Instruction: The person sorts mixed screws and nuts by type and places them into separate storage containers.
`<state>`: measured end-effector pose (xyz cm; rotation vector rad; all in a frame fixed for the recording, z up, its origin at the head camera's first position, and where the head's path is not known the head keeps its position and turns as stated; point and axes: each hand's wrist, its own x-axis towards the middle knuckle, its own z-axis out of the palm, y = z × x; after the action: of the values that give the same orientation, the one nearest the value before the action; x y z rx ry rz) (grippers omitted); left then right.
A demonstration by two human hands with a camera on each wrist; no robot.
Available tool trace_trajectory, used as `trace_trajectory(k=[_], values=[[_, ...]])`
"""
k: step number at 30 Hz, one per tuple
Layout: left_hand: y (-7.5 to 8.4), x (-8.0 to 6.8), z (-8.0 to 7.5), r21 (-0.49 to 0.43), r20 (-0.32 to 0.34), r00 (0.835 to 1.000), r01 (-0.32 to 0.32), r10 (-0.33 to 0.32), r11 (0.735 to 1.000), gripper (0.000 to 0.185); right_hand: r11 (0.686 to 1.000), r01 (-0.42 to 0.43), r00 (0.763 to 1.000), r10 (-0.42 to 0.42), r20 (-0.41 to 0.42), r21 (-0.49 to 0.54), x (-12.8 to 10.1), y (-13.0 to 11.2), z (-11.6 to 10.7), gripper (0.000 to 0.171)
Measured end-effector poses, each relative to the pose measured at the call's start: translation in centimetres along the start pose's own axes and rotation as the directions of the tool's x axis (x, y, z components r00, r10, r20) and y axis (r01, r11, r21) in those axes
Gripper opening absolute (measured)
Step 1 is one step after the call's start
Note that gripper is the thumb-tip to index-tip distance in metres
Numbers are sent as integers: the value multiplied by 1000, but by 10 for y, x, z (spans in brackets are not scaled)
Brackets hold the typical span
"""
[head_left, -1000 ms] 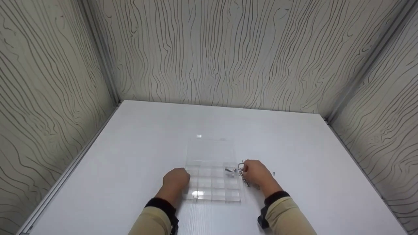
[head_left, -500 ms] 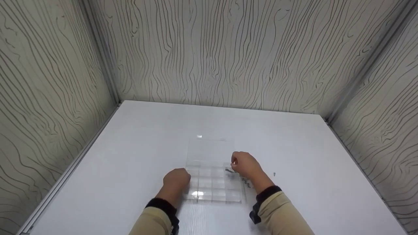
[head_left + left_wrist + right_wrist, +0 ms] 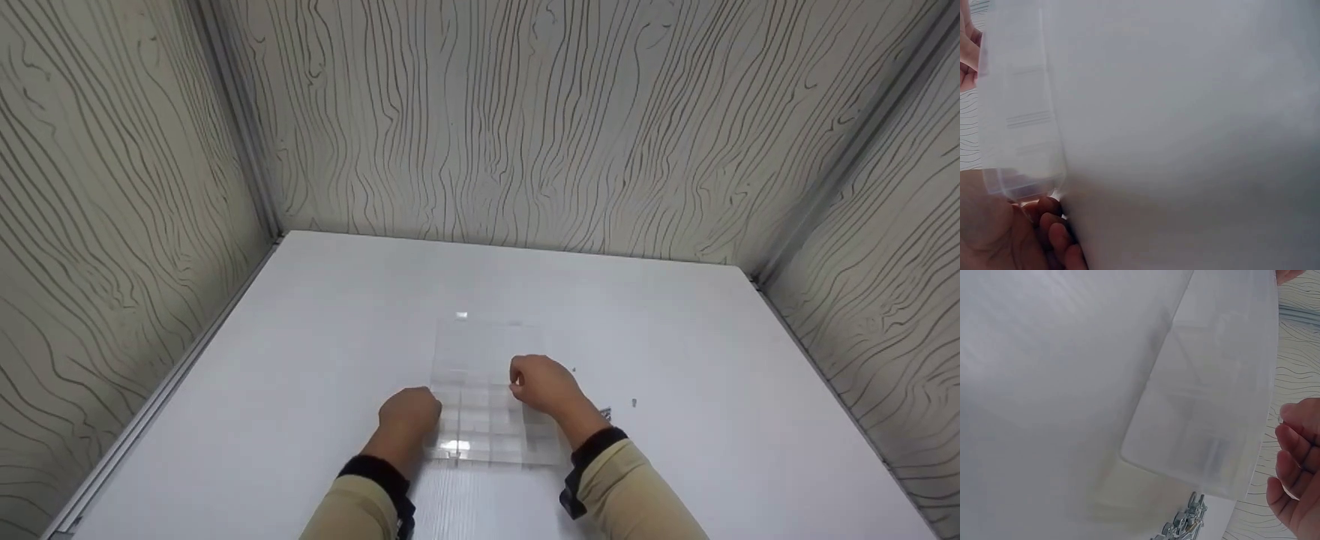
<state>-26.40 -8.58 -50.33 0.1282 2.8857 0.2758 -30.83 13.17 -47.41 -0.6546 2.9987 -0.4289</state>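
At the box's near-left corner, the left hand [image 3: 409, 416] rests with fingers [image 3: 1053, 225] curled against the wall of the clear box [image 3: 491, 405], bracing it on the white table [image 3: 300, 360]. Nothing sits inside those fingers; they press rather than clasp. Just right of them lie the box's compartments, with its clear lid laid open beyond. Over the middle cells hovers the right hand [image 3: 541, 384], fingers [image 3: 1292, 439] bunched as if pinching something small, though what they hold, if anything, is too tiny to tell. Right of that hand, screws [image 3: 1185, 526] lie in a little heap on the table beside the box, one stray [image 3: 634, 403] farther out. Judging by that heap, the sorting is partway: several pieces remain outside, and most cells look bare.
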Motion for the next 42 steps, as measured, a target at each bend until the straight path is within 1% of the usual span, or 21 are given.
trace_trajectory(k=[2,4,8,11,13,15,20,22,23,26,29,30,33,37,42], values=[[0,0,0,-60,-10,1000,25,-26,998,7,1000,-4,1000,4,4,7,0,0,0,9],[2,-2,-2,-116,-6,998,54,-55,992,13,1000,-3,1000,3,5,12,0,1,0,9],[1,-1,-1,-160,-3,997,82,-83,984,19,1000,12,1000,-12,-15,19,-1,5,0,6],[0,0,0,-119,7,998,65,-65,991,13,999,3,1000,-2,-28,45,-2,9,-2,4],[0,1,0,-73,15,999,46,-45,996,9,998,-13,999,15,-35,69,-3,13,-4,3],[0,1,1,-27,18,1000,22,-22,999,8,995,-34,998,38,-41,93,-5,16,-7,5],[0,2,2,-9,18,1000,9,-9,1000,12,991,-67,994,76,-81,112,-11,29,-12,10],[0,3,2,-12,17,1000,10,-10,1000,12,990,-97,990,106,-88,99,-13,36,-13,10],[-1,3,2,1,17,1000,5,-5,1000,12,989,-117,988,125,-89,93,-14,39,-13,10],[-1,3,3,35,26,1000,-6,5,999,7,979,-187,979,192,-61,85,-16,49,-13,8],[-1,3,3,39,38,999,-3,2,999,11,968,-238,970,241,-29,85,-18,57,-11,6],[-1,3,3,31,39,999,1,-3,1000,13,964,-250,967,253,-19,86,-19,59,-11,5],[-2,4,4,16,23,1000,6,-6,1000,10,959,-275,962,275,10,72,-22,63,-8,7],[-2,4,6,-24,-3,1000,23,-23,999,3,953,-297,954,294,54,58,-25,64,-4,10],[-2,5,7,-94,-11,999,50,-51,994,6,949,-314,946,311,88,30,-28,64,2,12]])
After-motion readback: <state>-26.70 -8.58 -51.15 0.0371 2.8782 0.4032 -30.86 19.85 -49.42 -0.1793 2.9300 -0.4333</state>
